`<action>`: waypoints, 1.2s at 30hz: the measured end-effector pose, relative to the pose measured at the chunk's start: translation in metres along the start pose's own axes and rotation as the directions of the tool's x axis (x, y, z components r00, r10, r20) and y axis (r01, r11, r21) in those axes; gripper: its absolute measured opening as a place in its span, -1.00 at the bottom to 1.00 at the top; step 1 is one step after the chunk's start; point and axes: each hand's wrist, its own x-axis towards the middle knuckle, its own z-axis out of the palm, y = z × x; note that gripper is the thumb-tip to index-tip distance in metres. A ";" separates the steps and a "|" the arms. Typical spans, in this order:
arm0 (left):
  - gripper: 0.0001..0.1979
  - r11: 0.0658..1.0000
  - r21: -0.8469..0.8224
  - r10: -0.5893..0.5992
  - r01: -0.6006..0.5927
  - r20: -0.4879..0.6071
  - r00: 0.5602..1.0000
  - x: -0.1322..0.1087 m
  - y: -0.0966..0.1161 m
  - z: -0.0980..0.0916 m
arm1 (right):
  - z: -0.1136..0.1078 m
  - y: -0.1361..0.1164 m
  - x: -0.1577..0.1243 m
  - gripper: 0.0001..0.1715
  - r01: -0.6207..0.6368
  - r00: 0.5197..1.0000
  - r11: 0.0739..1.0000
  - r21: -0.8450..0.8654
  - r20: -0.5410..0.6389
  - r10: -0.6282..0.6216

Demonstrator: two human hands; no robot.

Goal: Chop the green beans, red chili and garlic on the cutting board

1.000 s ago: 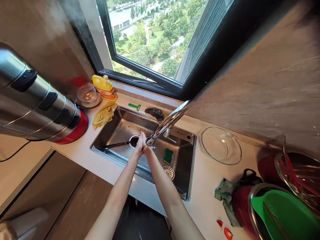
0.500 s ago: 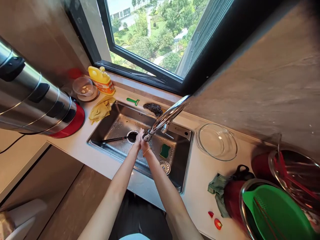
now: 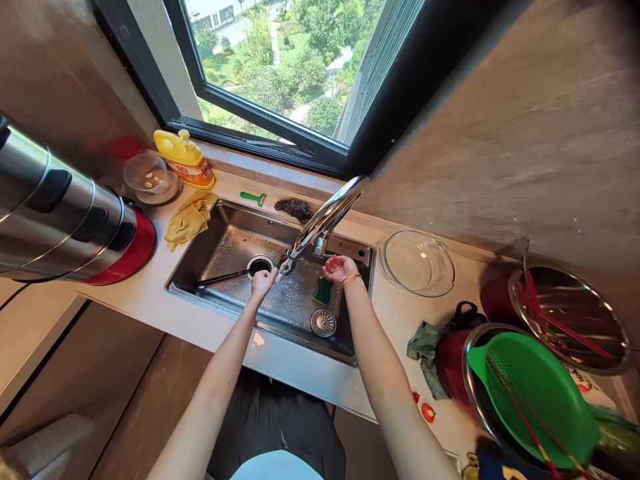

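My left hand [image 3: 263, 282] is over the sink [image 3: 235, 312], just left of the chrome faucet's [image 3: 320, 223] spout end. Its fingers are curled in, and nothing shows in them. To the right of the spout, my right hand [image 3: 342, 269] has its palm turned up and its fingers loosely apart, holding nothing. It is close to the faucet's base and lever. Below it lies a green and yellow sponge [image 3: 323, 291] on the sink floor. A round metal drain strainer [image 3: 323, 323] rests nearer to me. Dark chopsticks [image 3: 223, 277] lie beside the drain hole [image 3: 260, 265].
Behind the sink are a green peeler [image 3: 253, 198] and a dark scouring pad [image 3: 294, 209]. A yellow cloth [image 3: 189, 220] and yellow detergent jug [image 3: 186, 160] stand left. Right are a glass dish [image 3: 419, 264], a green cloth [image 3: 425, 353] and a green colander [image 3: 543, 393] on a pot.
My hands, together under the spout before, have come apart. The right moved right and turned palm up; the left moved slightly left and lower. The view has shifted a little.
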 end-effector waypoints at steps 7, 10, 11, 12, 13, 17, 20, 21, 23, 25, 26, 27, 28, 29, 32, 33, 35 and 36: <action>-0.68 0.958 -0.269 -0.050 0.099 0.184 0.982 -0.015 0.022 0.000 | 0.017 0.044 -0.024 -0.86 0.057 0.998 0.997 -0.046 0.011 -0.056; -0.64 0.759 -0.554 -0.017 0.342 0.509 0.861 -0.041 0.034 -0.005 | 0.031 0.087 -0.057 -0.76 0.026 0.988 0.980 -0.199 0.157 0.006; -0.63 0.669 -0.609 0.040 0.426 0.603 0.797 -0.052 0.039 -0.009 | 0.035 0.099 -0.069 -0.74 0.029 0.976 0.978 -0.207 0.215 0.016; -0.61 0.603 -0.636 0.107 0.482 0.663 0.741 -0.063 0.043 -0.013 | 0.040 0.110 -0.081 -0.71 0.049 0.956 0.983 -0.176 0.293 0.005; -0.60 0.575 -0.648 0.169 0.499 0.691 0.703 -0.074 0.046 -0.017 | 0.044 0.120 -0.092 -0.70 0.074 0.928 0.990 -0.118 0.371 -0.025; -0.55 0.712 -0.625 0.213 0.320 0.626 0.750 -0.104 0.051 -0.030 | 0.051 0.147 -0.122 -0.62 0.303 0.849 0.953 -0.023 0.461 -0.259; -0.40 0.981 -0.186 0.042 0.057 0.489 0.871 -0.108 0.043 -0.035 | 0.045 0.163 -0.125 -0.47 0.435 0.898 0.793 -0.426 0.266 -0.350; -0.42 0.999 -0.041 0.012 0.008 0.463 0.886 -0.108 0.039 -0.037 | 0.041 0.168 -0.125 -0.52 0.420 0.905 0.737 -0.530 0.188 -0.381; -0.57 0.987 0.146 0.000 -0.069 0.425 0.905 -0.107 0.031 -0.041 | 0.032 0.177 -0.127 -0.72 0.398 0.882 0.657 -0.641 0.069 -0.466; -0.77 0.932 0.304 0.068 -0.196 0.385 0.920 -0.106 0.024 -0.046 | 0.023 0.185 -0.134 -0.75 0.408 0.842 0.591 -0.696 0.037 -0.538; -0.84 0.875 0.389 0.130 -0.288 0.383 0.914 -0.106 0.021 -0.049 | 0.020 0.188 -0.139 -0.71 0.419 0.821 0.555 -0.719 0.039 -0.570; -0.82 0.800 0.464 0.202 -0.382 0.391 0.898 -0.107 0.018 -0.050 | 0.017 0.192 -0.145 -0.71 0.433 0.796 0.527 -0.731 0.036 -0.604; -0.76 0.713 0.526 0.271 -0.463 0.402 0.874 -0.108 0.015 -0.051 | 0.015 0.197 -0.152 -0.75 0.446 0.771 0.514 -0.733 0.023 -0.636; -0.74 0.627 0.574 0.328 -0.527 0.420 0.846 -0.110 0.013 -0.052 | 0.013 0.202 -0.159 -0.80 0.452 0.743 0.500 -0.739 0.002 -0.670; -0.75 0.335 0.702 0.416 -0.628 0.488 0.767 -0.115 0.007 -0.049 | 0.003 0.220 -0.181 -0.72 0.404 0.721 0.471 -0.784 -0.043 -0.691; -0.74 0.235 0.716 0.399 -0.657 0.545 0.737 -0.117 0.006 -0.047 | -0.002 0.227 -0.189 -0.56 0.374 0.744 0.467 -0.801 -0.042 -0.667; -0.71 0.060 0.698 0.321 -0.714 0.663 0.676 -0.122 0.004 -0.043 | -0.016 0.244 -0.208 -0.13 0.300 0.791 0.484 -0.822 -0.069 -0.608; -0.67 -0.006 0.684 0.283 -0.729 0.701 0.655 -0.124 0.004 -0.041 | -0.023 0.254 -0.218 0.00 0.265 0.806 0.509 -0.819 -0.101 -0.583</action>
